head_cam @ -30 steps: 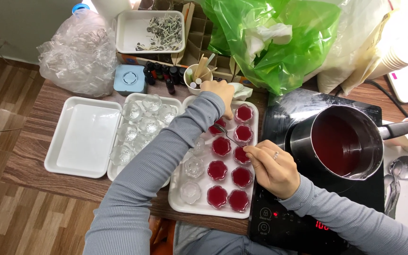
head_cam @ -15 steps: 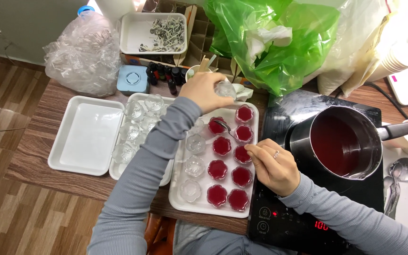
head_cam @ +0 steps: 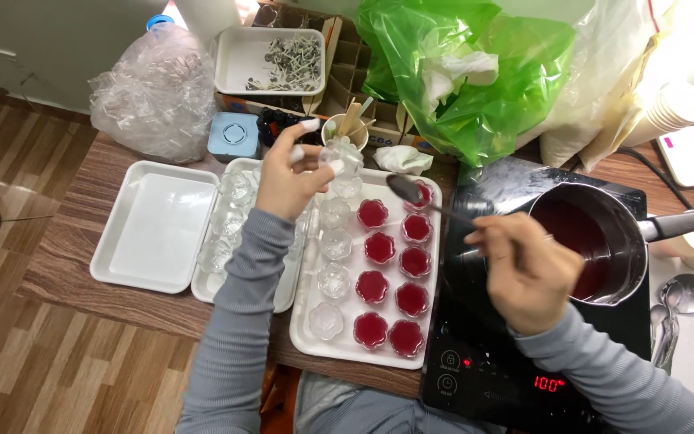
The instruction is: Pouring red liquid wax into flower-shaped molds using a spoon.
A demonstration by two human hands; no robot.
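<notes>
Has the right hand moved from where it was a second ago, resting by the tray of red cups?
Yes. The right hand has lifted off the tray edge toward the pot, and now holds a spoon out over the red cups.

Wooden table [head_cam: 66,265] carries 3 white trays [head_cam: 154,229] and a black hob [head_cam: 483,370].

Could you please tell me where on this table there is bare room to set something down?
The white tray at the far left lies bare. A strip of wood tabletop shows along its near edge. It is crowded elsewhere: clear cups fill the middle tray, red-filled cups fill the right tray, and the pot covers the cooktop.
</notes>
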